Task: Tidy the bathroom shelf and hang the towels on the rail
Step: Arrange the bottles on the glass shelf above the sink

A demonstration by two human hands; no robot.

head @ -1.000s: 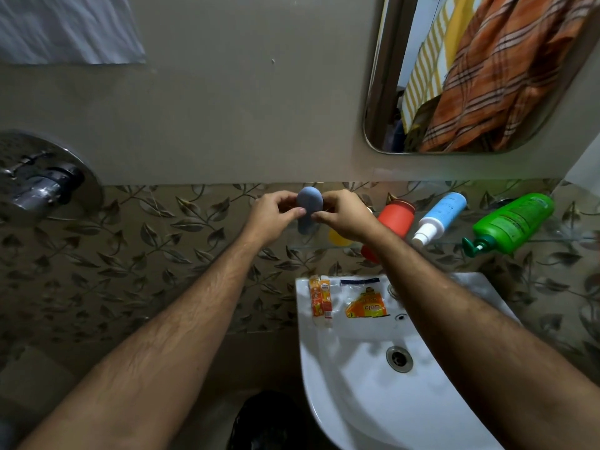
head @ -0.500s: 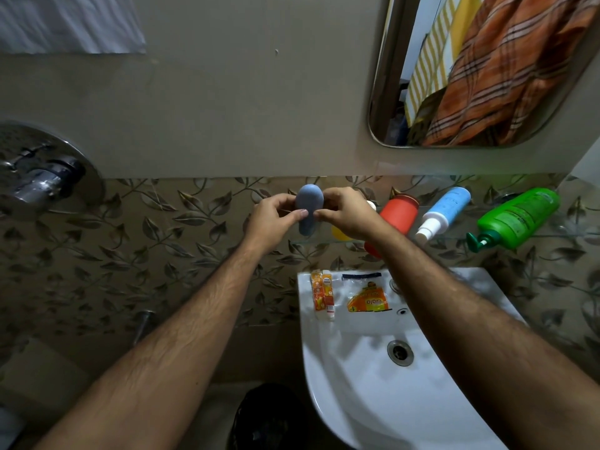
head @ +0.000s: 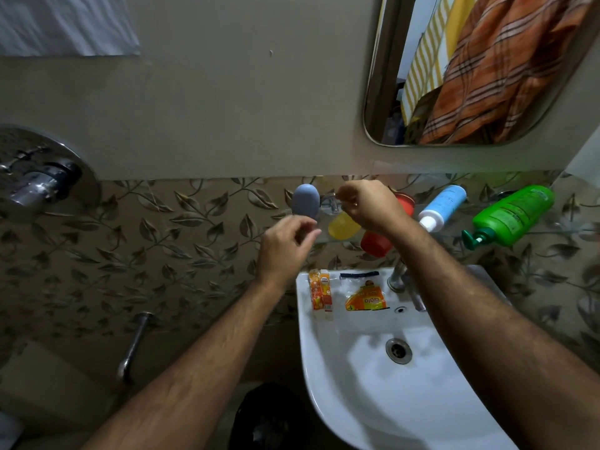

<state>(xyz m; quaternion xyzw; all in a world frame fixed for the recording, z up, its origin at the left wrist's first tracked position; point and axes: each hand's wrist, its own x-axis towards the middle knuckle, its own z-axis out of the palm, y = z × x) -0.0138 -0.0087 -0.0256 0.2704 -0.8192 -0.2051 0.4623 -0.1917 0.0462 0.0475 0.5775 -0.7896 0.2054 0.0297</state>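
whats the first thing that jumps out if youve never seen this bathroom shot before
Probably the bright bottles on the glass shelf above the sink: a green pump bottle at the right, a blue and white one beside it, then a red container. Next, the two bare hands mid-frame, the left hand just below a grey-blue oval item at the shelf's left end.

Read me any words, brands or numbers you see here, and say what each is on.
"Gala", upside down: orange-labelled clear packet on the white sink ledge.
Small orange sachets: print too small.
Green pump bottle: label blurred.
Blue-and-white bottle: print too faint.
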